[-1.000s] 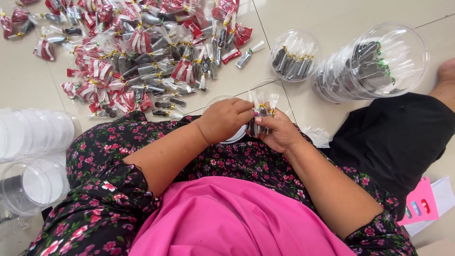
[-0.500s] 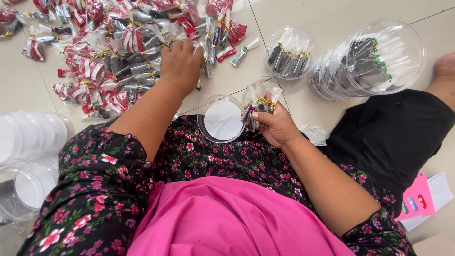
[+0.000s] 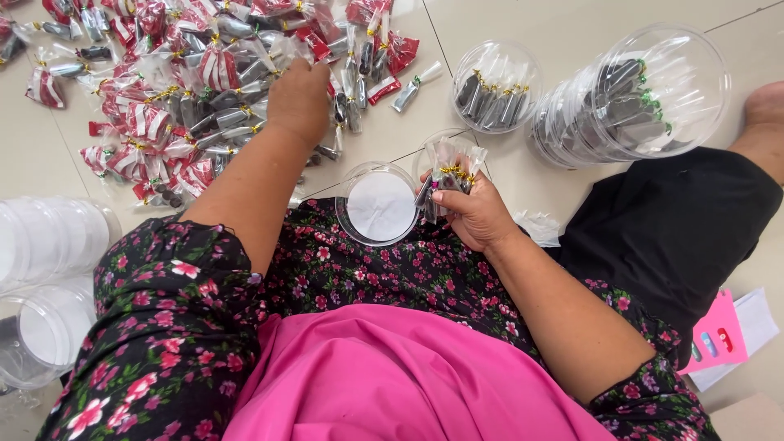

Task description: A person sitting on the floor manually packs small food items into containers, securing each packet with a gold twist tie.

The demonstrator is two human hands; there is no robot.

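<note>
On the floor in front, far and to the left: a heap of small wrapped packets [image 3: 188, 90], with the left hand [image 3: 300, 98] resting on its right edge. Nearer, between the two arms: an open round container [image 3: 380, 204] against the lap. Just right of it: the right hand [image 3: 474, 212], closed around a bunch of packets [image 3: 447, 167]. Farther right: a filled tub [image 3: 495, 86], then a row of filled tubs lying sideways [image 3: 645, 90] (touching each other). At the far left edge: stacked lids [image 3: 45, 241].

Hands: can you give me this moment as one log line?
left hand on pile of wrapped packets | right hand holds bunch of packets | open clear tub between
</note>
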